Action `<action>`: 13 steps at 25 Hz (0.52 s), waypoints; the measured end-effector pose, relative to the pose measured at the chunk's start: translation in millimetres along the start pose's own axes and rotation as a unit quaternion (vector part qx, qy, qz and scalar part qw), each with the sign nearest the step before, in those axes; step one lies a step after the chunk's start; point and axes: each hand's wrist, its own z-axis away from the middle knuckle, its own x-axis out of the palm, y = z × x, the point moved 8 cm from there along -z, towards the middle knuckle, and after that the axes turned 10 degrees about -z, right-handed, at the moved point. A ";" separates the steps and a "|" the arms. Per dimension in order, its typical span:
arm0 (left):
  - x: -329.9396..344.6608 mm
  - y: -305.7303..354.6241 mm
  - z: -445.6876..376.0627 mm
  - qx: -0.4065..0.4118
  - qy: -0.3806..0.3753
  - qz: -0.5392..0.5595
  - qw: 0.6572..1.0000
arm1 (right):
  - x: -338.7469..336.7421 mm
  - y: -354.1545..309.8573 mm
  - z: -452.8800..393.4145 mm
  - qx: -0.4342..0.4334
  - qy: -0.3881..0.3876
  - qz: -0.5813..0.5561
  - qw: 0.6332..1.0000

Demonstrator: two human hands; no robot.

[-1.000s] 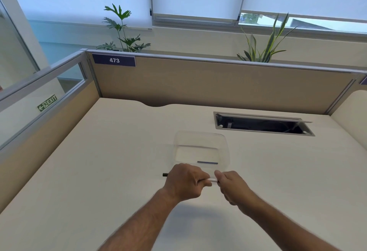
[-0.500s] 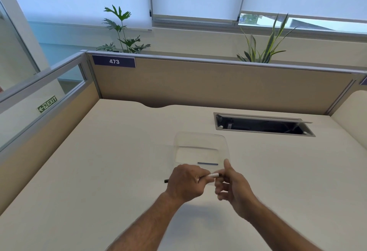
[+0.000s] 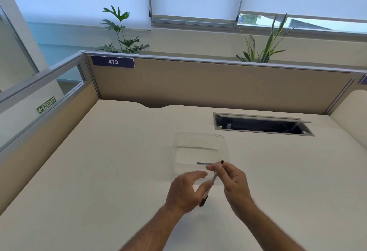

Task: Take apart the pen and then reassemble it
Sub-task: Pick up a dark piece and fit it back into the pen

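While the left hand [image 3: 188, 189] hangs open, the right hand [image 3: 231, 179] pinches the pen [image 3: 214, 179]

Head view, down over desk [image 3: 99, 171]

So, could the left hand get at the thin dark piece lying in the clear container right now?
Probably yes. The left hand is open, just short of the clear container, whose top is open. The dark piece lies uncovered, though the right hand and pen crowd that side.
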 end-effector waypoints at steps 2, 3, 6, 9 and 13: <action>8.0 -20.3 10.3 -0.019 -0.010 -0.086 0.996 | -4.7 -9.1 -4.7 -0.031 0.016 0.006 0.999; 13.5 -29.1 14.9 -0.025 -0.027 -0.137 0.990 | -5.3 -12.8 -6.6 -0.039 0.020 -0.002 0.999; 32.0 -56.8 27.3 -0.040 -0.100 -0.277 0.955 | -6.9 -14.8 -14.3 -0.025 0.038 -0.035 0.998; 39.9 -75.3 39.7 -0.051 -0.129 -0.317 0.938 | -11.2 -8.5 -22.4 0.043 0.064 -0.089 0.993; 39.9 -76.1 51.6 -0.049 -0.155 -0.329 0.930 | -10.6 -9.5 -27.9 0.058 0.077 -0.122 0.988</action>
